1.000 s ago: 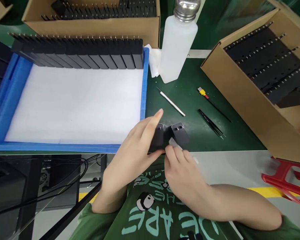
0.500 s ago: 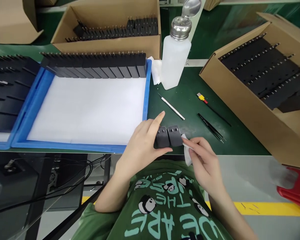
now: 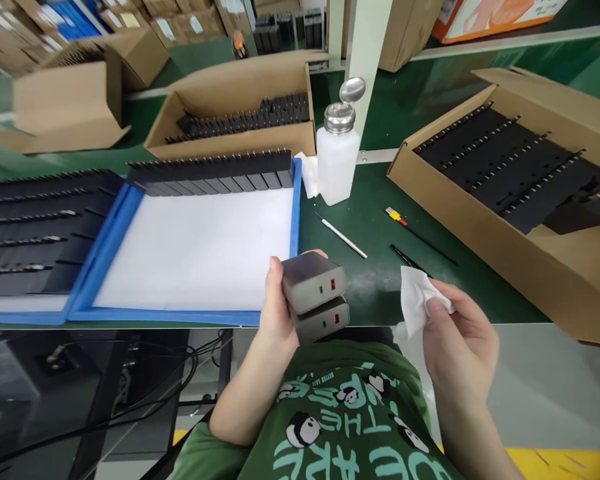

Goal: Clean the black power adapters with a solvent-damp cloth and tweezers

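Note:
Two dark grey power adapters sit stacked in my left hand (image 3: 277, 310), its fingers closed around their left side. The upper adapter (image 3: 310, 283) and the lower adapter (image 3: 325, 320) both turn their port faces toward the right, each showing a red port and a smaller slot. My right hand (image 3: 457, 327) pinches a crumpled white wipe (image 3: 416, 300), held apart from the adapters. Just behind the wipe lie black tweezers (image 3: 405, 257), partly covered by it. A thin silver craft knife (image 3: 344, 237) rests on the green table behind the adapters.
A blue-rimmed tray (image 3: 296, 213) with a row of black adapters (image 3: 215, 175) stands left. Behind are a white pump bottle (image 3: 337, 163) and an open carton (image 3: 240, 143) of adapters. Another carton (image 3: 460, 267) fills the right side, near a short yellow-tipped USB cable (image 3: 423, 237).
My left hand has turned the adapters, so port faces show instead of pins. My right hand has moved right, away from them, with the wipe. The view has tilted up.

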Demonstrator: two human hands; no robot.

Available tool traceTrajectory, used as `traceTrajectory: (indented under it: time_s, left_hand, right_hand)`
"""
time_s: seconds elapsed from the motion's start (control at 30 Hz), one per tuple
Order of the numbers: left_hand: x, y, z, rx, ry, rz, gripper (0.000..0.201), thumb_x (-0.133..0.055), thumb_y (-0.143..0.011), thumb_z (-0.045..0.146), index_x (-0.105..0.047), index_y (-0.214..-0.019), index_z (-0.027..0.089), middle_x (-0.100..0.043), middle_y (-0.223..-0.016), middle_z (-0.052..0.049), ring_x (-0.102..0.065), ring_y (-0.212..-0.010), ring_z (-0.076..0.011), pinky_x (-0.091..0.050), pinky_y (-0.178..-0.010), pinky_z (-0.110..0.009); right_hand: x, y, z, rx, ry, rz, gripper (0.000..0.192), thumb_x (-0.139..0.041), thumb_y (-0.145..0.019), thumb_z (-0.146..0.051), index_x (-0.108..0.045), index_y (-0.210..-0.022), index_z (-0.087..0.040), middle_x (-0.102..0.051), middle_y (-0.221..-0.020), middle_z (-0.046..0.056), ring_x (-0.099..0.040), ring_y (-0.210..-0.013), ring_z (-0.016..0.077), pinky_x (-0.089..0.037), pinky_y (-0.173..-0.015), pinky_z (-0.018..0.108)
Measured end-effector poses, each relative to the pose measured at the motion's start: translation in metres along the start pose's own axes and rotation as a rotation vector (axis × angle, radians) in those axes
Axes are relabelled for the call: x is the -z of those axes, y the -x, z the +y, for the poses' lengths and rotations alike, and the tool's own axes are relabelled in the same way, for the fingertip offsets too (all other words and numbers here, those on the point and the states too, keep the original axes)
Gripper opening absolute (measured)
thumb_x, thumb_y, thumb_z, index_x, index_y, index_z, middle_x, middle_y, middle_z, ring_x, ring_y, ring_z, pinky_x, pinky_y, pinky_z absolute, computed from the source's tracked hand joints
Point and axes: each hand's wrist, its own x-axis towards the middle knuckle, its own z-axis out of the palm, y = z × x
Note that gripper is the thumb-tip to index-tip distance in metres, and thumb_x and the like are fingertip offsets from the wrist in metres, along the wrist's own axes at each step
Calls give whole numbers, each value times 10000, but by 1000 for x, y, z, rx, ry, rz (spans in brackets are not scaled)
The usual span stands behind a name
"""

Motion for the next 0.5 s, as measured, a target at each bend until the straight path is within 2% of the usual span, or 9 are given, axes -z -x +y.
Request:
traceTrajectory:
  time_s: [0.07, 0.1, 0.17, 0.23, 0.33, 0.4, 0.5]
  left_hand:
    - [-3, 3, 5, 68, 101, 15, 718, -739, -562, 834, -681, -855, 181, -639, -705, -26, -613, -592, -167, -520, -522, -271]
    - [-4, 4, 5, 90, 124, 19, 716, -759, -549, 819, -683, -848, 173, -640, -697, -24, -615, -585, -163, -521, -519, -265]
    - [-5, 6, 3, 146, 199, 46, 714, -824, -497, 767, -696, -842, 156, -649, -684, -25, -622, -575, -163, -521, -514, -259]
    - [-5, 8, -1, 164, 236, 86, 711, -843, -489, 739, -711, -851, 141, -672, -697, -33, -641, -589, -169, -531, -531, -262]
    - [-5, 11, -7, 169, 258, 146, 665, -785, -604, 736, -718, -865, 129, -701, -727, -46, -669, -634, -166, -550, -598, -257]
    - [-5, 12, -7, 192, 274, 184, 651, -715, -684, 752, -713, -851, 123, -701, -717, -53, -673, -636, -164, -546, -600, -251]
    - [-6, 13, -5, 205, 290, 220, 672, -624, -743, 785, -696, -831, 123, -672, -674, -51, -651, -581, -164, -519, -532, -253]
  right_hand:
    - [-10, -1, -5, 48, -61, -28, 206, -657, -919, -298, -738, -1104, -343, -669, -1044, 28, -617, -895, 190, -489, -675, 300]
    - [-16, -1, -10, 118, -52, -61, 230, -647, -923, -259, -736, -1118, -342, -667, -1034, 31, -615, -896, 191, -488, -677, 303]
    - [-28, 2, -27, 344, 22, -148, 344, -616, -914, -140, -714, -1187, -326, -656, -1024, 42, -613, -894, 187, -484, -677, 305]
    - [-40, 6, -46, 633, 135, -280, 471, -568, -886, -23, -667, -1278, -266, -634, -1005, 59, -607, -874, 177, -486, -663, 296]
    - [-53, 7, -66, 984, 289, -486, 428, -499, -894, 11, -654, -1262, -143, -609, -943, 67, -602, -840, 159, -507, -673, 282]
    - [-54, 2, -70, 1063, 392, -482, 355, -498, -920, -23, -687, -1188, -159, -605, -910, 50, -597, -827, 156, -508, -700, 286]
    - [-47, -1, -66, 1016, 490, -272, 459, -528, -891, 17, -672, -1248, -232, -600, -953, 55, -594, -853, 175, -493, -727, 313]
